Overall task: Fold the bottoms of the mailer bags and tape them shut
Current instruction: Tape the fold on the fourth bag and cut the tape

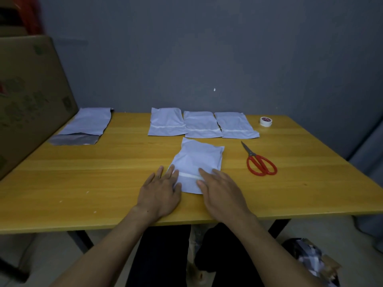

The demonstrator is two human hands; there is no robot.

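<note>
Near the front edge of the yellow wooden desk [93,177], the left grip [160,191] and right grip [219,189] lay spread flat on the mailer bag [199,160] over the ends of its tape strip [189,175], which might lift or wrinkle if pressed unevenly on the slick plastic, with a grey wall [207,48] behind.

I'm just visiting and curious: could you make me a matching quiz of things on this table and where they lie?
Things:
1 red-handled metal scissors
2 white tape roll
3 unfolded pale plastic mailer bag
Places:
A far right corner of the wooden table
B far left, beside the brown cardboard box
C just right of the right hand
Pairs: 1-C; 2-A; 3-B.
</note>
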